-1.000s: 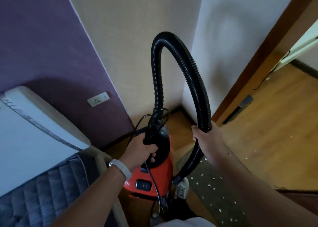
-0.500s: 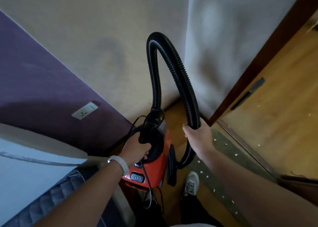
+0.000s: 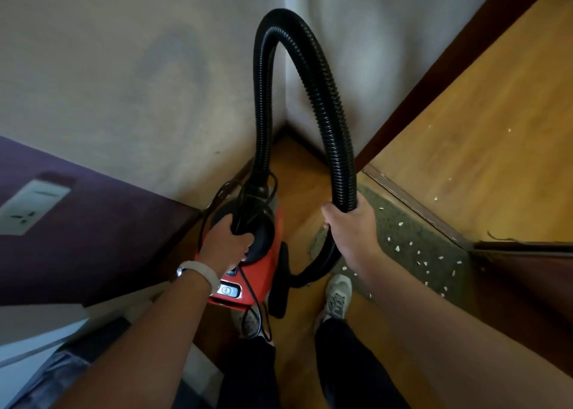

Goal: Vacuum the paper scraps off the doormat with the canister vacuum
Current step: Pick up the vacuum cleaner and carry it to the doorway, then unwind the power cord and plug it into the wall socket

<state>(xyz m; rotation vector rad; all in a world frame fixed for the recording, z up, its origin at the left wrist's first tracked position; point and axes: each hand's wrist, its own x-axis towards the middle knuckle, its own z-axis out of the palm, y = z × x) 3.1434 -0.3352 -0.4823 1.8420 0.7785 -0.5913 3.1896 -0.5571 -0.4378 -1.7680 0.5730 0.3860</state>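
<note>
**Both hands on the vacuum, scraps waiting on the mat**

The red canister vacuum point(image 3: 260, 272) sits low in the centre of the frame. The left hand point(image 3: 226, 247) grips it by the black top handle point(image 3: 260, 238), fingers curled under and clamped on it. Its black ribbed hose point(image 3: 310, 67) rises from the top of the canister, arches high through the upper middle of the frame and comes down on the right. There the right hand point(image 3: 350, 231) holds it, fingers and thumb wrapped tight round it. Below that hand the hose curves back towards the canister.

A thin black power cord point(image 3: 248, 287) loops over the handle and trails down past the switch point(image 3: 228, 290). A pale wristband point(image 3: 201, 273) sits on the left wrist.

The grey-green doormat point(image 3: 387, 216) lies just right of the right hand, against a wooden threshold point(image 3: 412, 204). White paper scraps point(image 3: 397, 248) are scattered over the mat, and a few more dot the wood floor point(image 3: 480, 129) beyond the threshold. A grey shoe point(image 3: 338, 297) stands at the mat's near edge. A blurred wall socket point(image 3: 31, 207) shows on the purple wall at the left edge.
</note>
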